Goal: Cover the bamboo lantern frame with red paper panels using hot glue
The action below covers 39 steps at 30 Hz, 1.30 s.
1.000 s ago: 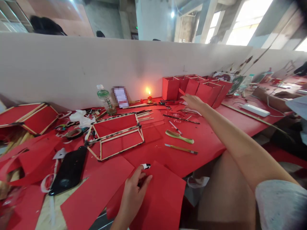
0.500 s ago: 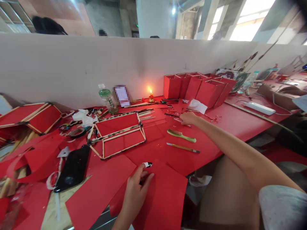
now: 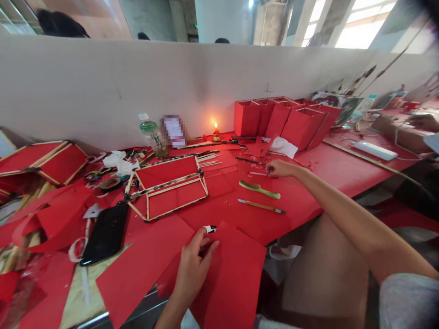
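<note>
My left hand [image 3: 197, 260] rests on a red sheet [image 3: 236, 269] near the table's front edge, fingers apart, with a white and black wrap on one fingertip. Farther right, my right hand [image 3: 279, 168] has its fingers pressed together on the end of a thin pale strip [image 3: 258, 173] lying on the red table. A dark thin stick [image 3: 250, 161] lies just beyond that hand. Nearer to me are a green comb [image 3: 259, 189] and a knife with a wooden handle [image 3: 261, 206]. A wooden frame with red panels [image 3: 174, 201] stands left of centre.
A lit candle lamp [image 3: 216, 133] burns by the wall, near a bottle [image 3: 154, 138] and a propped phone [image 3: 173, 131]. Red boxes [image 3: 247, 118] stand at the back right. A black phone [image 3: 105, 234] and tape [image 3: 110, 183] lie left. Another person's hand [image 3: 424, 122] shows far right.
My right hand has shifted slightly to the right, off the dark stick and onto the end of the pale strip. My left hand stays on the red sheet. The view has tilted slightly.
</note>
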Available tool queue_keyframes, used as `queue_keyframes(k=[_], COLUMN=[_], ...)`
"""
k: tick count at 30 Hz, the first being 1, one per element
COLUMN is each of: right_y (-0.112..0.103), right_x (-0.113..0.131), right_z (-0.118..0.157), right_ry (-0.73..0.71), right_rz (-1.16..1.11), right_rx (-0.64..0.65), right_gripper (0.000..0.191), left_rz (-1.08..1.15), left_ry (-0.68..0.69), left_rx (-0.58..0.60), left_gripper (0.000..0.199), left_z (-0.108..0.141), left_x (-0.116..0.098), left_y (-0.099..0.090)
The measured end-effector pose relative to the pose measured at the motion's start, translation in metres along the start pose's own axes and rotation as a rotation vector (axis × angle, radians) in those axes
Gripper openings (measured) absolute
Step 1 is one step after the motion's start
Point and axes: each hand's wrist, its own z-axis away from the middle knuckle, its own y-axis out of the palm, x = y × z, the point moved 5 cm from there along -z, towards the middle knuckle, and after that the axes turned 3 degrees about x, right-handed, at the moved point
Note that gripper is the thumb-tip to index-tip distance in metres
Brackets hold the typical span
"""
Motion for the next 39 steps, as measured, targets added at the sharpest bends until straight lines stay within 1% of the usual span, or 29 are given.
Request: queue_keyframes(k=[3, 6, 9, 12, 14, 17, 20, 24, 27, 31, 35, 39], right_y=[0.002, 0.002, -0.001, -0.003, -0.001, 0.005, 0.008, 0.007, 0.005, 0.004, 0.003, 0.002], right_x=[0.005, 0.015, 0.027, 0.045, 0.059, 0.078, 0.088, 0.091, 0.088, 0.082, 0.074, 0.071], right_z=[-0.001, 0.001, 0.005, 0.010, 0.009, 0.003, -0.005, -0.009, -0.007, -0.004, -0.007, -0.013], right_ry=[-0.018, -0.023, -0.004, 0.009, -0.016, -0.051, -0.051, -0.069, -0.075, -0.076, -0.101, -0.125], right_rz=[-0.029, -0.028, 0.012, 0.083, 0.134, 0.213, 0.281, 0.320, 0.310, 0.252, 0.174, 0.122], right_rx=[-0.073, -0.111, -0.173, -0.244, -0.239, -0.183, -0.138, -0.095, -0.094, -0.108, -0.099, -0.095], right_gripper=[0.013, 0.015, 0.016, 0.021, 0.023, 0.022, 0.020, 0.015, 0.015, 0.018, 0.021, 0.022], left_rz=[0.007, 0.011, 0.015, 0.011, 0.011, 0.006, 0.009, 0.033, 0.024, 0.024, 0.027, 0.022], left_ry=[-0.015, -0.015, -0.017, -0.005, 0.009, 0.008, 0.007, 0.036, 0.047, 0.053, 0.054, 0.045], left_rx=[-0.026, -0.030, -0.044, -0.040, -0.025, -0.029, -0.058, -0.072, -0.069, -0.072, -0.022, -0.045], left_gripper=[0.044, 0.046, 0.046, 0.045, 0.043, 0.041, 0.041, 0.037, 0.037, 0.037, 0.033, 0.035], left_z=[0.000, 0.000, 0.001, 0.001, 0.001, 0.001, 0.001, 0.001, 0.001, 0.001, 0.002, 0.003], left_x=[0.003, 0.003, 0.002, 0.000, -0.001, 0.000, 0.001, 0.000, -0.002, -0.003, -0.004, -0.003], left_y=[0.000, 0.000, -0.001, -0.002, -0.001, 0.000, 0.000, -0.001, -0.001, -0.003, -0.001, -0.001])
